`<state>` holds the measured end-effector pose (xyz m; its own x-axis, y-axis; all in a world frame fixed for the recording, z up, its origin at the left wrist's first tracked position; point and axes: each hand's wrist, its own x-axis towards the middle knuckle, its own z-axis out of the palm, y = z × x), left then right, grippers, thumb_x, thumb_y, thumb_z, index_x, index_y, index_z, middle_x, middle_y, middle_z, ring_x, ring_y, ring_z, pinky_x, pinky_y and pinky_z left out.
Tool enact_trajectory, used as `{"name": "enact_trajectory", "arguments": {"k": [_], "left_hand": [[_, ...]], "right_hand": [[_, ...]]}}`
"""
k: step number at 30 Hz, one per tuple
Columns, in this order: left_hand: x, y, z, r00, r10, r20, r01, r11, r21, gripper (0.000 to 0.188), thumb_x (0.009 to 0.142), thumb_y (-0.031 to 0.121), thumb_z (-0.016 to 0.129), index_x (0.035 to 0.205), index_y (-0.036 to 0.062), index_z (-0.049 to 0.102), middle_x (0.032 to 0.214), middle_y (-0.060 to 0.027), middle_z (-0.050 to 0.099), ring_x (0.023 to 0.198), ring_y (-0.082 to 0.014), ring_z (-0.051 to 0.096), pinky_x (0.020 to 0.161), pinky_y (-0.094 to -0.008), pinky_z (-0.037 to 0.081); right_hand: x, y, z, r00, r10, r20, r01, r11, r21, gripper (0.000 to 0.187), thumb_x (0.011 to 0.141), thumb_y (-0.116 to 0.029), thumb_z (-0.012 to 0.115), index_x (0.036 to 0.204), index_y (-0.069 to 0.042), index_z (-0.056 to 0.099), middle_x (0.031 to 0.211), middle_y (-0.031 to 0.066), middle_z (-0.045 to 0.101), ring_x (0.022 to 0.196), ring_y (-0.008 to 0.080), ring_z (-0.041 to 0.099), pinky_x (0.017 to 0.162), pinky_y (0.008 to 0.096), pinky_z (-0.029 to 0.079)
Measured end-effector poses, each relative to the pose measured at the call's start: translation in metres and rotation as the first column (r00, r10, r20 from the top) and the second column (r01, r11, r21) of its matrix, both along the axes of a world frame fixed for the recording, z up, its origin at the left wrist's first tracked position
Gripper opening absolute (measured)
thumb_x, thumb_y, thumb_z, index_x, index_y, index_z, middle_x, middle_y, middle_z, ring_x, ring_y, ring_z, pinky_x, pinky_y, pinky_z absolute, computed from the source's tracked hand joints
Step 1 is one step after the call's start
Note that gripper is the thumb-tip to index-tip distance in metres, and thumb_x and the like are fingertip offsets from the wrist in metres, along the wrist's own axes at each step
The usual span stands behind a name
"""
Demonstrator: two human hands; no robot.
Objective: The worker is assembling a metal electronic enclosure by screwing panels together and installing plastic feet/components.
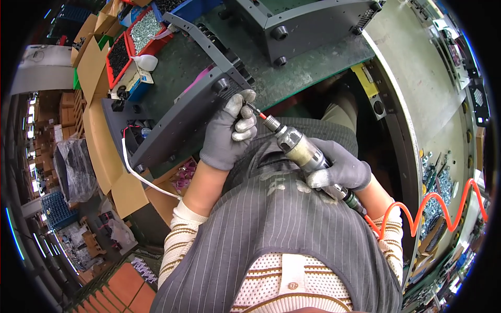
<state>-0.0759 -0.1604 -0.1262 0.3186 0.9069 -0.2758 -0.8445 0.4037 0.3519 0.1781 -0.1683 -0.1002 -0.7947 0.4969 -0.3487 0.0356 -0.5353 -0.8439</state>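
Note:
In my gloved right hand (342,166) is a pneumatic screwdriver (298,148), gripped around its body and tilted up to the left. A coiled orange air hose (399,204) runs from its rear end. My gloved left hand (225,136) is closed in a pinch at the bit's tip, on a small dark piece that looks like a screw (245,103); the fingers partly cover it. Just beyond that hand stands a dark grey metal casing (180,117) with round black feet, tilted on the bench. A white cable (129,163) trails from it towards my left forearm.
A second grey casing (313,34) stands at the far side of the green bench top (284,83). Red bins (127,39) at the far left hold black and silver screws. An open cardboard box (102,138) is left of the near casing. On the right runs a metal-edged table (404,99).

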Motion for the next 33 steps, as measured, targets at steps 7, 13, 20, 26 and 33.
{"name": "enact_trajectory", "arguments": {"k": [7,13,20,26,33], "left_hand": [[0.009,0.000,0.005,0.984,0.102,-0.148,-0.112,0.992,-0.059,0.025,0.095,0.019,0.052,0.107,-0.0016,0.057,0.071,-0.0005,0.056,0.052,-0.0047,0.041,0.041,-0.0154,0.032],[0.009,-0.001,0.007,0.966,0.130,-0.225,-0.133,0.991,0.002,0.024,0.095,0.022,0.051,0.101,-0.0002,0.056,0.071,-0.0018,0.052,0.051,-0.0055,0.041,0.041,-0.0163,0.032],[0.011,-0.013,0.029,0.761,0.098,-0.642,0.029,0.982,0.184,0.028,0.094,0.024,0.054,0.107,0.0002,0.058,0.063,0.0048,0.046,0.051,-0.0020,0.037,0.044,-0.0155,0.028],[-0.009,-0.016,0.085,-0.330,0.766,-0.551,0.433,0.642,0.633,0.016,0.083,0.017,0.062,0.080,0.0019,0.067,0.074,-0.0053,0.064,0.061,-0.0167,0.053,0.059,-0.0291,0.043],[-0.033,0.011,0.094,-0.722,0.624,-0.299,0.403,0.731,0.551,0.022,0.085,0.028,0.063,0.077,0.0082,0.067,0.065,-0.0080,0.055,0.055,-0.0210,0.052,0.051,-0.0324,0.041]], "right_hand": [[0.000,-0.002,-0.012,0.999,-0.012,-0.048,0.012,1.000,-0.014,0.058,0.070,-0.023,0.078,0.115,0.000,0.051,0.091,0.0074,0.061,0.074,0.0107,0.060,0.062,0.0243,0.051],[-0.003,-0.003,-0.016,0.988,-0.065,-0.140,0.050,0.993,-0.108,0.060,0.071,-0.023,0.077,0.117,0.002,0.048,0.085,0.0077,0.061,0.061,0.0097,0.059,0.050,0.0227,0.050],[-0.009,0.003,0.004,0.982,-0.054,-0.180,0.057,0.998,0.013,0.057,0.070,-0.023,0.077,0.114,0.002,0.051,0.086,0.0043,0.059,0.074,0.0098,0.058,0.067,0.0249,0.048],[-0.011,0.008,0.013,0.985,-0.117,-0.128,0.121,0.992,0.024,0.056,0.072,-0.023,0.078,0.113,0.002,0.050,0.083,0.0042,0.059,0.074,0.0102,0.058,0.066,0.0254,0.049],[-0.019,0.012,0.018,0.994,-0.081,-0.073,0.080,0.997,-0.014,0.055,0.075,-0.017,0.075,0.117,0.003,0.045,0.082,0.0075,0.059,0.063,0.0125,0.062,0.055,0.0250,0.051]]}}
